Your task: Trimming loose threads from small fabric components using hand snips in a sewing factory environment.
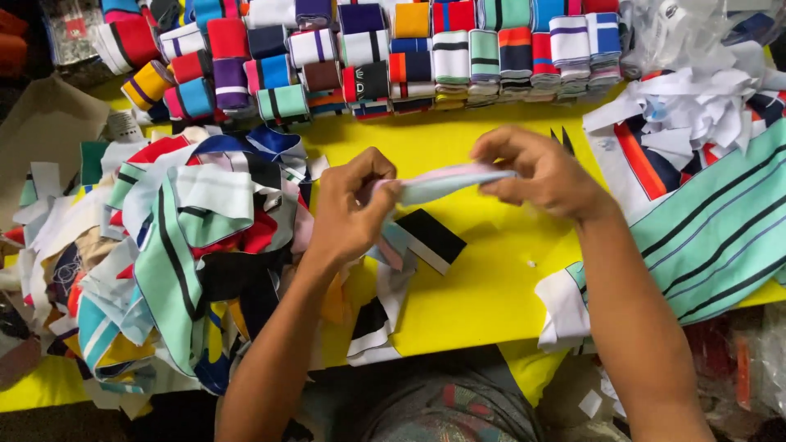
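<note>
From my remote seat, starting at the left: a loose heap of striped knit fabric strips in mint, white, black, red and blue (172,245) covers that end of the yellow bench (483,278). My left hand (348,209) comes next, its fingers (385,192) pinching one end of a pale pink-and-blue folded knit strip (446,180), held just above the bench between both hands. A black-and-white strip (426,239) lies on the bench just below it. My right hand (544,176) pinches the other end, fingers pressed together on the cloth. Behind, rows of folded, stacked colourful strips (458,57) line the back edge; at far right lie mint striped panels (720,237) under white scraps (704,106). I judge the step to be folding or smoothing this strip; the next move calls for even tension and aligned edges.
</note>
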